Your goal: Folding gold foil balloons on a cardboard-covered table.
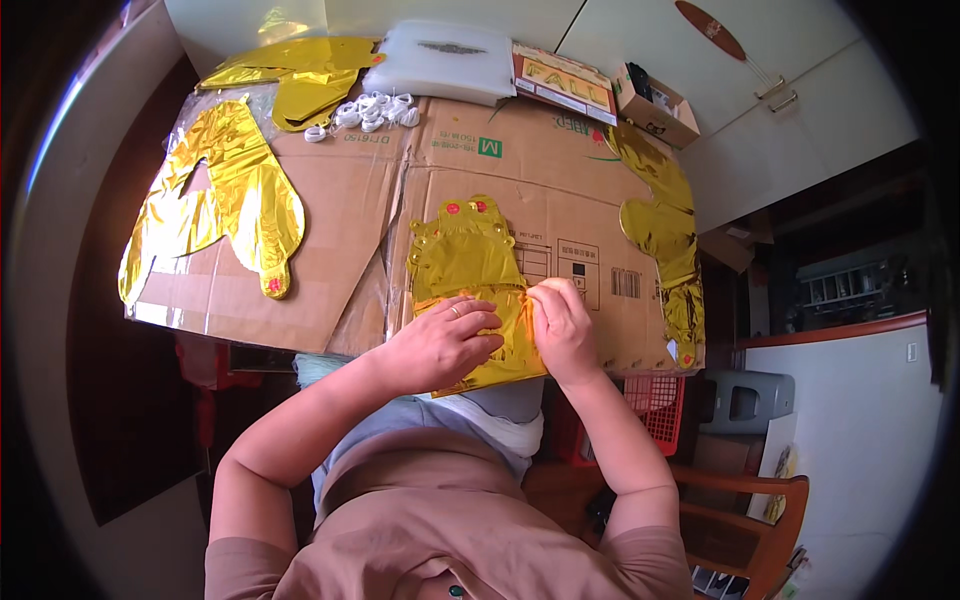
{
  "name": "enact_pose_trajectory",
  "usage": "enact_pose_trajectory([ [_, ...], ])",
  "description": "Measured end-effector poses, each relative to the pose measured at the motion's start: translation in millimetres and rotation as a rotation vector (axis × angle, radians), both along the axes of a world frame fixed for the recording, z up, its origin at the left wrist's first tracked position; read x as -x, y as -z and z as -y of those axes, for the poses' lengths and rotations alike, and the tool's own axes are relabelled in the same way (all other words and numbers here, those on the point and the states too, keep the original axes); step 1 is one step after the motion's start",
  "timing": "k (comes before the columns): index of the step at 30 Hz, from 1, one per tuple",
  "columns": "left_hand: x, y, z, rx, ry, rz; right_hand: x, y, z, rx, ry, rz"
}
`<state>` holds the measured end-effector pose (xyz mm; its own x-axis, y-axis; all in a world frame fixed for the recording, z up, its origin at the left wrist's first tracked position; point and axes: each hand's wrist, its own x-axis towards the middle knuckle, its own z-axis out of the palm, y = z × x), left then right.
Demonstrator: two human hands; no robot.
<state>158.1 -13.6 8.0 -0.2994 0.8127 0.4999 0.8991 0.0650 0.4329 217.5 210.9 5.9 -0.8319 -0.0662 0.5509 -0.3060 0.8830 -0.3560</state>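
Observation:
A flat, uninflated gold foil balloon point(465, 262) lies folded on the cardboard in front of me, with two red spots at its far end. My left hand point(447, 342) rests on its near part, fingers bent and apart from the thumb. At the balloon's right edge, my right hand point(562, 328) pinches the foil between thumb and fingers. The foil looks creased between the two hands. Part of the balloon's near half is hidden under my left hand.
Another flat gold balloon point(225, 190) is spread at the left; one more point(665, 215) runs along the right edge. Gold foil point(310, 75), white ribbon coils point(375, 112), a white case point(445, 62), a printed box point(565, 82) and a small open box point(655, 105) line the back.

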Motion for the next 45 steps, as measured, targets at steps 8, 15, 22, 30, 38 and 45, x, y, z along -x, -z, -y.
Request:
enact_pose_trajectory([
  [8,2.7,0.9,0.6,-0.005,0.026,0.085,-18.0,-17.3,-33.6,-0.281,-0.131,0.048],
  [15,2.0,-0.8,0.6,0.026,0.007,0.140,-22.1,-40.3,-38.8,-0.436,-0.385,0.115],
  [22,3.7,-9.4,13.2,-0.022,0.028,0.020,-16.3,-40.4,-40.5,-0.464,-0.442,0.171],
  [30,-28.6,-3.4,62.7,0.065,-0.165,-0.298,-18.4,-41.7,-39.1,-0.391,-0.466,0.205],
  [38,-32.2,-2.9,63.8,-0.091,-0.077,-0.239,-27.4,-51.5,-34.4,-0.415,-0.487,0.245],
  [45,-37.6,-2.4,87.6,-0.113,0.030,-0.133,-36.9,-35.9,-18.5,-0.459,-0.466,0.044],
])
